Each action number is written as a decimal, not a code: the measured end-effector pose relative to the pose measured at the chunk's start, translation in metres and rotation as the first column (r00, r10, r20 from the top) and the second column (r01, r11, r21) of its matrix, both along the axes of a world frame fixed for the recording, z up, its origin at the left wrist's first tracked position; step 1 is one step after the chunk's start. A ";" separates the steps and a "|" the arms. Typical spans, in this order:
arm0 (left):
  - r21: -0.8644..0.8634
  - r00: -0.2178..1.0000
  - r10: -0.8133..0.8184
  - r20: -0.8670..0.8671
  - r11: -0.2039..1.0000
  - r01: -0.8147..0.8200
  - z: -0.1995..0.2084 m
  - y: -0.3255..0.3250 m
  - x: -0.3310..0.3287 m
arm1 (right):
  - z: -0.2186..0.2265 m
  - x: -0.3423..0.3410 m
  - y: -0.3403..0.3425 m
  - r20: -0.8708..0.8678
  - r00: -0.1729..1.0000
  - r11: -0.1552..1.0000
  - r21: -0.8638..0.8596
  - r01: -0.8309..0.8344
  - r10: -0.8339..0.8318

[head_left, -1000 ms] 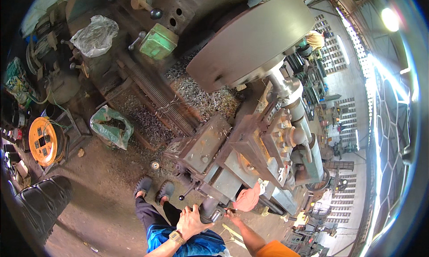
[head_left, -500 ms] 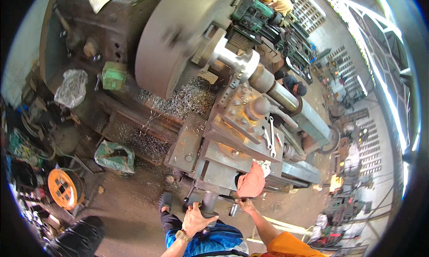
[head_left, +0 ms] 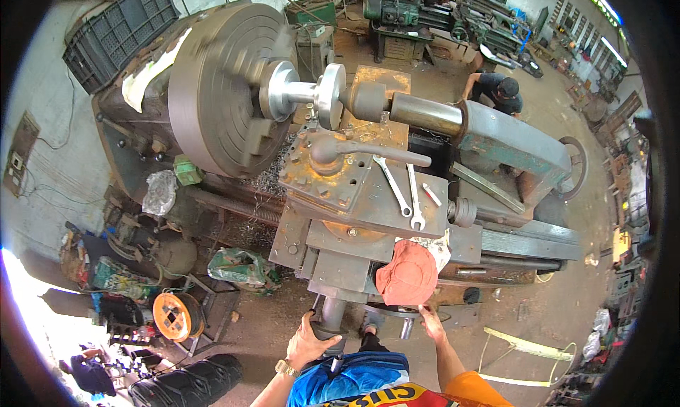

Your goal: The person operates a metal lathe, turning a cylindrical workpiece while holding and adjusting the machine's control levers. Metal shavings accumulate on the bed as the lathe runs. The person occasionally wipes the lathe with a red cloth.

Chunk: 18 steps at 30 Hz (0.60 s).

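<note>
Far left of the tool post [head_left: 329, 179], high against the wall, a dark slatted plastic crate [head_left: 124, 31]. Then, beyond and left of the tool post, a pale sheet [head_left: 149, 77] draped over machinery, with a crumpled clear plastic bag [head_left: 159, 193] lower down. On the floor, to the near left of the tool post, an orange cable reel [head_left: 172, 316]. Just left of the tool post, a large lathe chuck [head_left: 205, 95], blurred across its face; on the floor below, a green sack [head_left: 241, 267]. Immediately beyond the tool post, a bright flanged workpiece [head_left: 303, 92], extending rightward from the chuck.

On the near side of the tool post, left hand [head_left: 310, 345] partly closed, thumb spread wide, curled around a dark round collar [head_left: 327, 330] below a grey shaft. Across the top of the tool post, a clamp lever [head_left: 386, 153] pointing right. Right of the tool post, two steel wrenches [head_left: 414, 198] lying side by side; nearer, a salmon-red cap [head_left: 407, 274]. Below that, to the near right of the tool post, a dark crank [head_left: 386, 310] with a shiny cylindrical handle [head_left: 406, 328]. At the right end of the crank, right hand [head_left: 433, 325] with fingers bent; whether gripping or merely touching, impossible to tell. Farther right of the tool post, a crouching co-worker [head_left: 498, 93] behind a worn grey-green tailstock [head_left: 513, 145].
</note>
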<state>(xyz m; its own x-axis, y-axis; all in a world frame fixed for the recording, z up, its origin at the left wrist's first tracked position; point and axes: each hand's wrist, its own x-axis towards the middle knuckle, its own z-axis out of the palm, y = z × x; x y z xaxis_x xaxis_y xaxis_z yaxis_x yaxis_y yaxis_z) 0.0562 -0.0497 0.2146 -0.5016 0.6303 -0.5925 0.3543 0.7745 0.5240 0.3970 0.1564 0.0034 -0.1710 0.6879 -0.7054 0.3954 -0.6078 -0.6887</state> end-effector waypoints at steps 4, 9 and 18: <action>0.016 0.993 0.028 -0.113 1.000 -0.026 0.004 0.004 0.015 | -0.061 0.018 -0.011 -0.472 0.825 0.824 -0.566 -0.012 -0.312; 0.000 0.993 0.045 -0.112 0.999 -0.045 0.009 0.009 0.018 | -0.066 0.028 -0.013 -0.609 0.696 0.777 -0.619 -0.116 -0.381; -0.016 0.989 0.053 -0.138 0.998 -0.056 0.008 0.011 0.017 | -0.071 0.023 -0.023 -0.406 0.765 0.651 -0.759 0.023 -0.500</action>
